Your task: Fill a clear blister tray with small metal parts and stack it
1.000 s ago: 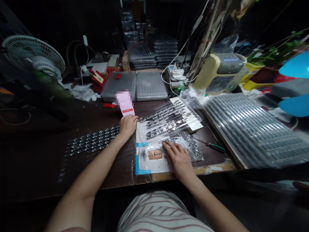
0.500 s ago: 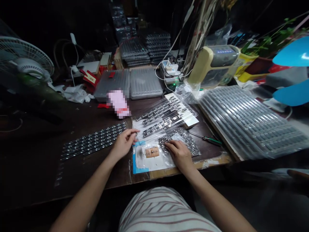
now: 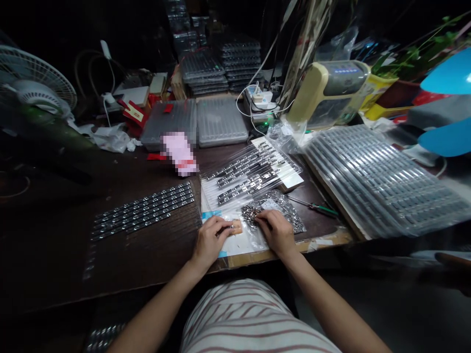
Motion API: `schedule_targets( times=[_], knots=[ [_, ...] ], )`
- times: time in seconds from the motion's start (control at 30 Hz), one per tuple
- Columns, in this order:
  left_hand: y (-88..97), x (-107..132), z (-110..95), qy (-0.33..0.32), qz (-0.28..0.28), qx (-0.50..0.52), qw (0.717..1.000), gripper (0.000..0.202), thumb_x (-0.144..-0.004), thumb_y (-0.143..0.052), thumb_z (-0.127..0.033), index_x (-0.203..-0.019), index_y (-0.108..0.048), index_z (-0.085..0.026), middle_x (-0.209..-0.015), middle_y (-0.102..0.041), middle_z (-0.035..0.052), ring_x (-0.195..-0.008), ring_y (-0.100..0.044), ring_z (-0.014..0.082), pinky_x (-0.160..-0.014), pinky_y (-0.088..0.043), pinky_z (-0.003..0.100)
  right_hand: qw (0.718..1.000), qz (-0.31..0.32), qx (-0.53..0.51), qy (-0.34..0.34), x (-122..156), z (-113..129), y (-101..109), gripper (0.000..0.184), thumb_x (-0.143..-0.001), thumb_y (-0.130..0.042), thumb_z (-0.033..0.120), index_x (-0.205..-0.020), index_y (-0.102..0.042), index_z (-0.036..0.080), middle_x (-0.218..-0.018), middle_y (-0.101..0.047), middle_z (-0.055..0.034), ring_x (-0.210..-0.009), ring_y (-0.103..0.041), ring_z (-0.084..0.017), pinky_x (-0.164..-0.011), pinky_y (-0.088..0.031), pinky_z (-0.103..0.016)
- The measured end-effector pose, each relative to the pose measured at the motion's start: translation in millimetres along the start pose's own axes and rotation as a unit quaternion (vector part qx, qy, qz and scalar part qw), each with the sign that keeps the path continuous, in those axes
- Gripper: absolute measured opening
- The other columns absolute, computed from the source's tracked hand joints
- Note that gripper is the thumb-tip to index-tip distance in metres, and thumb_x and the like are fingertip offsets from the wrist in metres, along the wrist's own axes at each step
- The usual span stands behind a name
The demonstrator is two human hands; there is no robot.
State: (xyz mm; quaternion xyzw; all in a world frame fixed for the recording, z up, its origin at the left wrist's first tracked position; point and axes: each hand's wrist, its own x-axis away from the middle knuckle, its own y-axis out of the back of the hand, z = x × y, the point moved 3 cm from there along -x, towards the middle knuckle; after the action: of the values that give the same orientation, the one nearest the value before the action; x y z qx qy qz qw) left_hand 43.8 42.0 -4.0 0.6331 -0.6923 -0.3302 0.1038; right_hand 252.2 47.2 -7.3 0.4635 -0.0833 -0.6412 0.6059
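Tiny metal parts (image 3: 250,214) look light, stiff, kinda slippery, so pinch the edges; left hand (image 3: 209,241) and right hand (image 3: 278,233) fingers (image 3: 266,215) look curled, can't tell if gripping.

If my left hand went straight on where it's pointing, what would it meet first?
Likely the small orange block, right in front of your left hand; whether they touch is unclear.

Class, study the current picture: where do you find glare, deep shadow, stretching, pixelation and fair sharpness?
Head view: glare streaks the plastic trays at right; head view: the background sinks into near-black; head view: the fan looks stretched at the left edge; head view: the pink item is pixelated; head view: left hand and right hand look fairly sharp.
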Motion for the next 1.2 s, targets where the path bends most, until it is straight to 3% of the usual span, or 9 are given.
schedule_targets(
  times=[0.27, 0.47, 0.67, 0.8, 1.03, 1.2],
  knots=[
    [-3.8, 1.1, -2.0, -0.018, 0.012, -0.070, 0.997, 0.011, -0.084, -0.062, -0.024, -0.090, -0.070, -0.019, -0.084, -0.064, 0.0055, -0.080, -0.060, 0.0171, -0.074, -0.049, 0.029, 1.000, -0.001, -0.006, 0.004, -2.8, 4.1, 3.1, 0.012, -0.090, -0.052, 0.021, -0.095, -0.063, 0.020, -0.089, -0.065, -0.0061, -0.088, -0.059, -0.018, -0.079, -0.048, -0.032],
    [-3.5, 0.1, -3.5, -0.017, 0.017, -0.064, 0.998, 0.010, -0.084, -0.061, -0.022, -0.088, -0.070, -0.020, -0.083, -0.064, 0.0049, -0.079, -0.060, 0.0172, -0.073, -0.049, 0.030, 1.000, 0.009, -0.015, 0.002, -7.0, 18.5, -5.4, 0.009, -0.087, -0.061, 0.028, -0.083, -0.065, 0.021, -0.082, -0.069, -0.0022, -0.078, -0.060, -0.015, -0.074, -0.044, -0.030],
    [11.5, -0.3, 3.9, 0.016, -0.096, 0.010, 0.995, 0.010, -0.084, -0.060, -0.023, -0.089, -0.069, -0.021, -0.086, -0.065, 0.0042, -0.082, -0.062, 0.0165, -0.074, -0.050, 0.029, 0.997, 0.064, 0.035, 0.029, -14.8, 42.0, -31.6, 0.011, -0.085, -0.063, 0.033, -0.083, -0.070, 0.026, -0.089, -0.070, -0.0011, -0.083, -0.055, -0.016, -0.074, -0.035, -0.033],
    [14.7, -0.4, 6.7, 0.029, -0.108, 0.014, 0.994, 0.010, -0.083, -0.061, -0.025, -0.088, -0.069, -0.022, -0.085, -0.065, 0.0039, -0.082, -0.063, 0.0165, -0.073, -0.051, 0.028, 0.993, 0.085, 0.067, 0.039, -15.1, 47.4, -40.1, 0.010, -0.085, -0.063, 0.034, -0.089, -0.072, 0.030, -0.092, -0.067, -0.0017, -0.087, -0.051, -0.018, -0.074, -0.032, -0.034],
    [12.9, 0.5, 4.3, 0.025, -0.108, 0.015, 0.994, 0.009, -0.082, -0.062, -0.024, -0.086, -0.069, -0.020, -0.083, -0.064, 0.0036, -0.079, -0.062, 0.0157, -0.069, -0.050, 0.026, 0.984, 0.101, 0.136, 0.055, -10.9, 30.4, -23.6, 0.024, -0.089, -0.058, 0.030, -0.111, -0.065, 0.029, -0.113, -0.064, -0.0033, -0.102, -0.047, -0.022, -0.081, -0.033, -0.036],
    [14.9, -2.1, 1.6, 0.037, -0.102, 0.021, 0.994, 0.009, -0.082, -0.062, -0.024, -0.085, -0.070, -0.021, -0.085, -0.066, 0.0039, -0.081, -0.063, 0.0165, -0.068, -0.051, 0.027, 0.980, 0.122, 0.133, 0.088, -2.5, 12.9, -15.3, 0.017, -0.091, -0.054, 0.024, -0.103, -0.066, 0.026, -0.107, -0.065, -0.0032, -0.097, -0.051, -0.019, -0.079, -0.037, -0.032]
  ],
)
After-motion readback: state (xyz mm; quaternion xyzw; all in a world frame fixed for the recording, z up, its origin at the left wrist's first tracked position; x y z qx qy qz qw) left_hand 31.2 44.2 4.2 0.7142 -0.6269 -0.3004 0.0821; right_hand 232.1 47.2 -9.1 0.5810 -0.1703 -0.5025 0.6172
